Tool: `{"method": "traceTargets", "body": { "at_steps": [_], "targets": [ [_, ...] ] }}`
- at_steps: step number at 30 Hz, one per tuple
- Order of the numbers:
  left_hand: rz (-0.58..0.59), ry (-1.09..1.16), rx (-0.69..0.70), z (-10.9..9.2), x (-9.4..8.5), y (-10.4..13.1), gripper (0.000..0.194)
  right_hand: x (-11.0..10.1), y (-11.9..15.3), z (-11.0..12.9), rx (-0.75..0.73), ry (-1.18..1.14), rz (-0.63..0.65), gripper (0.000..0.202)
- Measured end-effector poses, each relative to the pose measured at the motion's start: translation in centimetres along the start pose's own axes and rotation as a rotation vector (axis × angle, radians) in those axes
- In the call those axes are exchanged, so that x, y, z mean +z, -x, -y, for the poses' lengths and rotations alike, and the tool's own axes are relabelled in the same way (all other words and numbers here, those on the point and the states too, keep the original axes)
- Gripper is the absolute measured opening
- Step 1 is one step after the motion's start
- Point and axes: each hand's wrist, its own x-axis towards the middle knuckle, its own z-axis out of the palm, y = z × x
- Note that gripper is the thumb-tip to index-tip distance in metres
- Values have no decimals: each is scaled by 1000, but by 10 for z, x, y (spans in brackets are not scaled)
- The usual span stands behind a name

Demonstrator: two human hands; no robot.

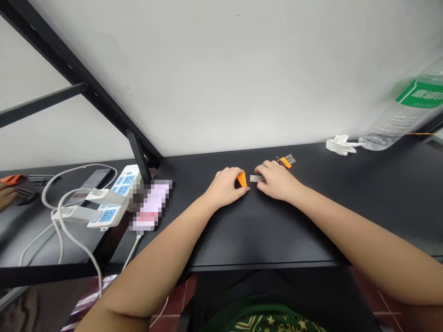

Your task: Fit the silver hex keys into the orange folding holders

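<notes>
My left hand (227, 185) pinches an orange plastic piece (242, 179) between thumb and fingers, just above the black tabletop. Facing it across a narrow gap, my right hand (275, 180) is closed on a bundle of thin metal rods (255, 178), their ends pointing left toward the orange piece. What kind of rods they are is too small to tell. Behind my right hand lies an orange holder (285, 161) with several similar rods sticking out to the right.
A phone (152, 205) and a white power strip (119, 196) with plugs and cables are at left. Crumpled tissue (341, 145) and a large clear bottle (398, 115) are at right. Another person's hand (7, 196) shows at far left, beside a metal frame (104, 103).
</notes>
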Motion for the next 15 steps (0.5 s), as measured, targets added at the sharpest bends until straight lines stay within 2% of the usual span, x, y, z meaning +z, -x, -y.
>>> {"method": "traceTargets", "body": {
  "at_steps": [3,6,9,12,15],
  "targets": [
    [-16,42,31,-1,1,1,33,-6,2,6,-126,-162,-55,21],
    [-52,70,55,0,3,1,33,-10,4,12,-225,-255,-10,18],
    [-75,87,69,1,4,0,34,-9,4,15,-245,-263,19,21],
    [-67,72,82,2,4,0,36,-6,3,16,-200,-272,11,19],
    [-29,16,72,4,2,0,38,-5,2,17,-42,-317,23,13]
  ]
}}
